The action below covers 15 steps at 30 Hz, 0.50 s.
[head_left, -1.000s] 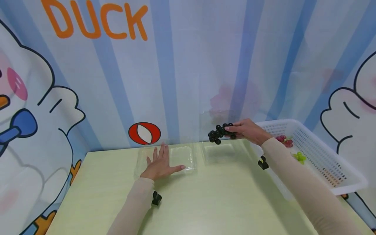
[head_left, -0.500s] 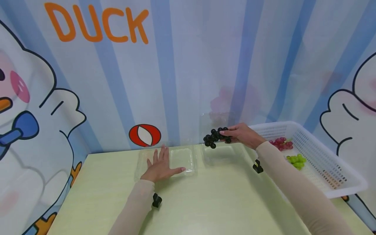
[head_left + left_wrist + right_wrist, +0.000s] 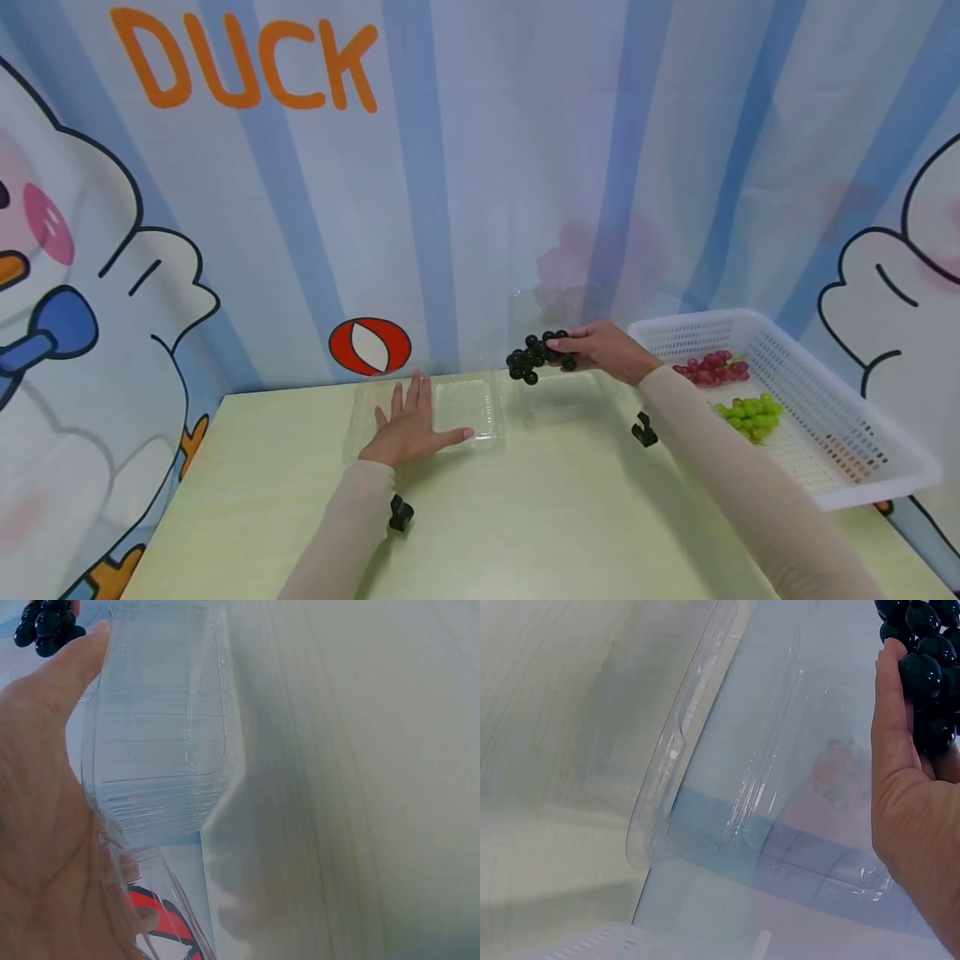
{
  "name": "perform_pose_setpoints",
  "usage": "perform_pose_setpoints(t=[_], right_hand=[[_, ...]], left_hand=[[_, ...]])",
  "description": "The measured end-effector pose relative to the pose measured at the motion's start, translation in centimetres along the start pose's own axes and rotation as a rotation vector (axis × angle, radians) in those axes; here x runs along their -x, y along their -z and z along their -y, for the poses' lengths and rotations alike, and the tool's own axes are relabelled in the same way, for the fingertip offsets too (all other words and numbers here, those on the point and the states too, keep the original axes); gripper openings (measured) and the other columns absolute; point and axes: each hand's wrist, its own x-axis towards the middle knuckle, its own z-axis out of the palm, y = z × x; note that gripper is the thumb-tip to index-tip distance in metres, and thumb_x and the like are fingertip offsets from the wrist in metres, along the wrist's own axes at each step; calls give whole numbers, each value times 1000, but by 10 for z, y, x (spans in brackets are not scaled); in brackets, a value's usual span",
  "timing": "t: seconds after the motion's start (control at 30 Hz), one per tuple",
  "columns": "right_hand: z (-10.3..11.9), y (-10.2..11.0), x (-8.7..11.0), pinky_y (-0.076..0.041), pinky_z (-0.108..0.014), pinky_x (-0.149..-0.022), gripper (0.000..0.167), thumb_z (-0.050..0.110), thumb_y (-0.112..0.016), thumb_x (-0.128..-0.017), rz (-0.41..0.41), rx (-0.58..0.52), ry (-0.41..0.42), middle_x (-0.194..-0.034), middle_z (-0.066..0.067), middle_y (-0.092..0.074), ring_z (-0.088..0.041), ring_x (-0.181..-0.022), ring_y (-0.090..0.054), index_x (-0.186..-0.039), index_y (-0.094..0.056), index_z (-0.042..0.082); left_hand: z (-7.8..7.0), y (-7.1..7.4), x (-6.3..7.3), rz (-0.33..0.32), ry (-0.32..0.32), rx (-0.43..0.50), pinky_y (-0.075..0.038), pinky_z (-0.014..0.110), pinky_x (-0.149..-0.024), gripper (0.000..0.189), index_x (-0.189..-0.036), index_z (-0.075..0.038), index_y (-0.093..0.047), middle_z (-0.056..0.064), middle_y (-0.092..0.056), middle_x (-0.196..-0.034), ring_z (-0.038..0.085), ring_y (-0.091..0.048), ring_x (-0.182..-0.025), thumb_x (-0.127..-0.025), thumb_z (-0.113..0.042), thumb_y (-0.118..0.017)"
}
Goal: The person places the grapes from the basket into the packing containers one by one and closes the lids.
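While the striped backdrop fills the rear, the pale table spreads in front of it. At the right sits the white basket, slatted and roomy. Near the table's far edge are two clear boxes: the left box and the right box, whose lid stands up against the backdrop.

Across the left box lies the left hand, fingers straight and spread, thumb out to the side, gripping nothing visible. The right hand is closed in a pinch, thumb and fingers around one end of the black grapes, which it holds above the right box, seemingly apart from it. Inside the basket lie the red grapes and, nearer, the green grapes.

The black bunch should be light (the hard shine suggests plastic, though that is a guess) and hardly fragile. Single berries look slick and may roll under a fingertip, and the free end could sag or swing. A hold across several berries near the middle would probably steady it better than one at the tip.

Its berries are round, glossy and nearly black, packed tight, each with a small bright highlight.
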Motion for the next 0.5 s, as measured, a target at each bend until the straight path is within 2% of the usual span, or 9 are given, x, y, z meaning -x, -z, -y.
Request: perform_pose_setpoints(t=[0.13, 0.33, 0.5], right_hand=[[1, -5, -1, -57, -42, -95, 38, 27, -72, -96, 15, -18, 10, -108, -16, -76, -17, -76, -67, -123, -72, 0], [2, -12, -3, -55, -45, -97, 37, 25, -72, -97, 30, -35, 17, -109, -17, -76, -22, -94, -74, -123, -71, 0], [2, -17, -5, -54, -46, -99, 35, 27, -72, -96, 28, -17, 24, -108, -15, -76, -25, -98, -73, -120, -74, 2]], left_hand=[[0, 0, 1, 2, 2, 4, -1, 78, -113, 128, -164, -6, -3, 13, 5, -171, 46, 4, -155, -78, -82, -60], [0, 0, 0, -1, 0, 16, -1, 78, -113, 128, -164, -6, -3, 13, 5, -171, 46, 4, -155, -78, -82, -61], [0, -1, 0, -7, 0, 18, -1, 78, -113, 128, -164, -6, -3, 13, 5, -171, 46, 5, -155, -78, -82, -61]])
